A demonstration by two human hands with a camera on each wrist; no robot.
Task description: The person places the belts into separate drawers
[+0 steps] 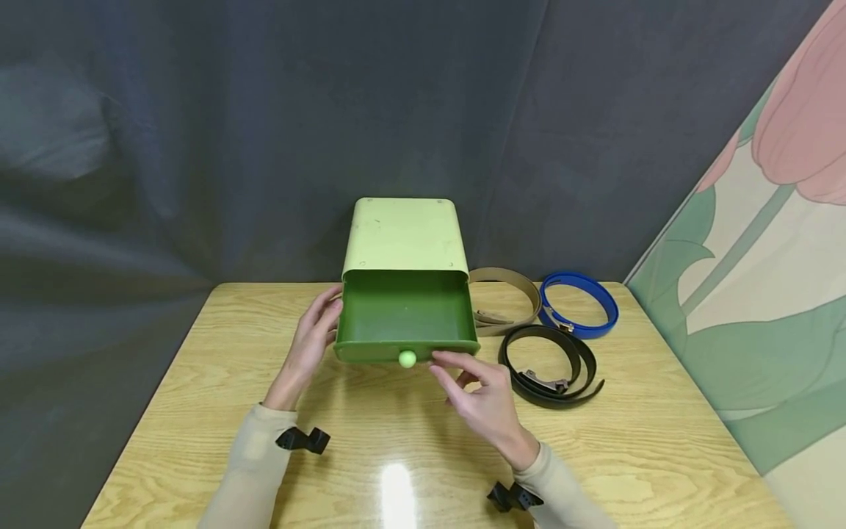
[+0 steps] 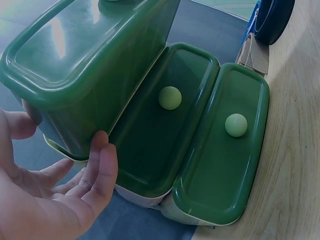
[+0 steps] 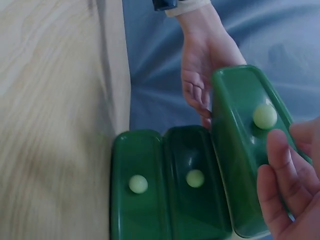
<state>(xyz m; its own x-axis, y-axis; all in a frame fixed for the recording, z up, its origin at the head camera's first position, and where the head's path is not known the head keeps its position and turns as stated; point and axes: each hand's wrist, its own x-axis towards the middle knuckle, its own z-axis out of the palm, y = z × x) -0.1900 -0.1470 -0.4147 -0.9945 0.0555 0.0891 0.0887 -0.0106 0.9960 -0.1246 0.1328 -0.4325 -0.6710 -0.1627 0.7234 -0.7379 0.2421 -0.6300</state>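
A small cabinet point(image 1: 406, 235) with a pale yellow-green shell stands at the back of the table. Its top drawer point(image 1: 407, 312) is pulled out, with the green inner floor showing and a round light-green knob point(image 1: 407, 358) on its front. Below it, the middle drawer point(image 2: 150, 140) and the bottom drawer point(image 2: 220, 170) are closed. My left hand point(image 1: 311, 345) is at the left side of the top drawer, fingertips against its side wall, fingers loosely bent. My right hand point(image 1: 485, 397) has its fingertips at the drawer front, just right of the knob, thumb and forefinger spread.
Right of the cabinet lie a coiled tan belt point(image 1: 529, 290), a coiled blue belt point(image 1: 608, 305) and a coiled black belt point(image 1: 507, 360) with a metal buckle. A dark curtain point(image 1: 264, 147) hangs behind the wooden table point(image 1: 198, 397). A tulip-patterned panel point(image 1: 760, 330) borders the right side.
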